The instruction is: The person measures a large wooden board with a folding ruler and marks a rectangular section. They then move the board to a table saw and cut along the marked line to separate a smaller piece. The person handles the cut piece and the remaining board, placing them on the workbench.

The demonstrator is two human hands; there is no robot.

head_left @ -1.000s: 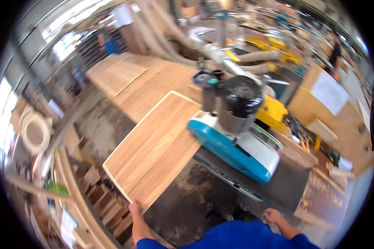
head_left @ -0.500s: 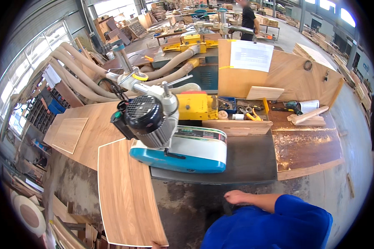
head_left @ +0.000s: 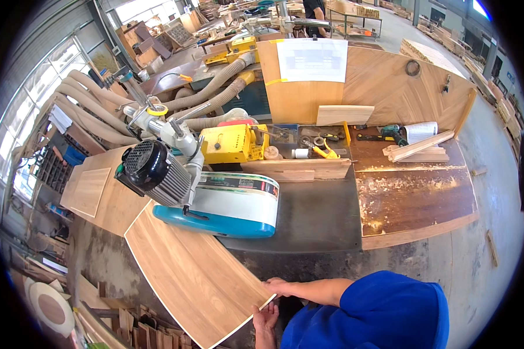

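Note:
A large wooden panel with pale edging lies slantwise, its far end beside the belt-feeder machine and its near end reaching toward me. At its near right corner, my right hand grips the edge. Just below, my left hand is at the same end edge, fingers curled against the panel; some of its fingertips are hidden. A blue and white power feeder with a black motor stands over the dark metal machine table.
Left of the feeder lies another wide board with a smaller panel on it. A wooden fence runs behind the table. On the right, a worn brown board carries wood strips and a drill. Offcuts fill the lower left.
The panel's near end has swung right, toward my body. My right hand has come left onto its corner, and my left hand has shifted right and up along with the panel.

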